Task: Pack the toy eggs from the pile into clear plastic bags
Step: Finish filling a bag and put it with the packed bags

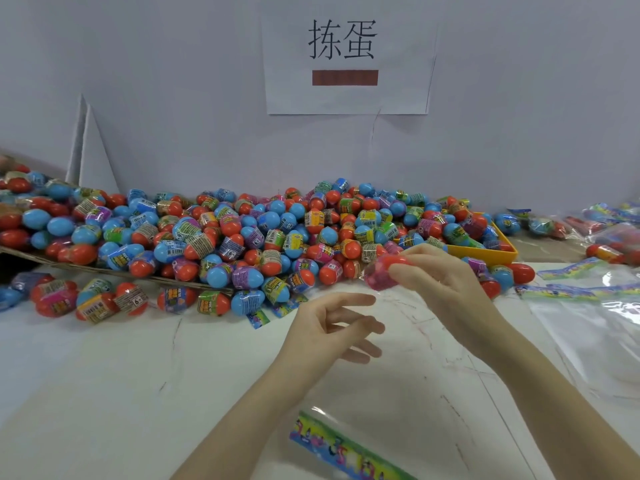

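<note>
Behind the pile [242, 237], a yellow tray [498, 251].

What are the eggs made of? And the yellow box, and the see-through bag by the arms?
The toy eggs look like smooth, shiny hard plastic, each with a glossy film band. The yellow box seems to be stiff, plain plastic with sharp edges. The clear bag looks like thin plastic film: it glints, and its colourful printed strip may be card.

"拣蛋" on the wall sign [347, 53]; "6+" on an egg's label [138, 301].
</note>
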